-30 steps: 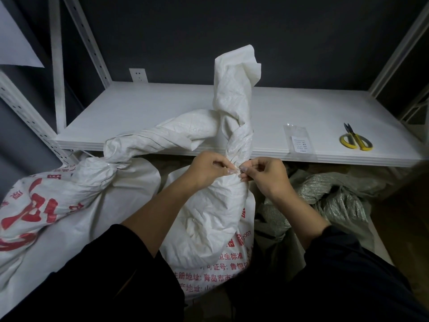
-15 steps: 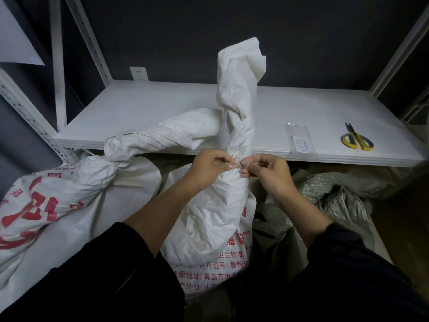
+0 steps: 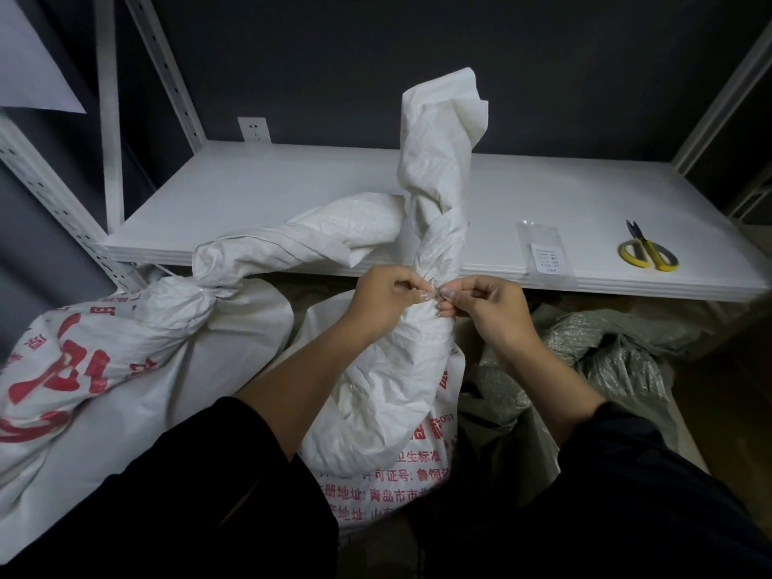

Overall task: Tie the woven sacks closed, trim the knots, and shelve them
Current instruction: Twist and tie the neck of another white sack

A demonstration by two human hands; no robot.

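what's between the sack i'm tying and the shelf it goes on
The second sack's neck crosses the shelf's front edge left of centre; scissors and a clear packet lie at its front right. The upright sack has bare shelf directly behind it.

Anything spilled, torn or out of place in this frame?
Nothing spilled or torn. The only thing askew is the left sack, which lies tipped over, its tied top flopped across the shelf edge. The middle sack stands upright while the left hand and right hand pinch a tie at its twisted neck.
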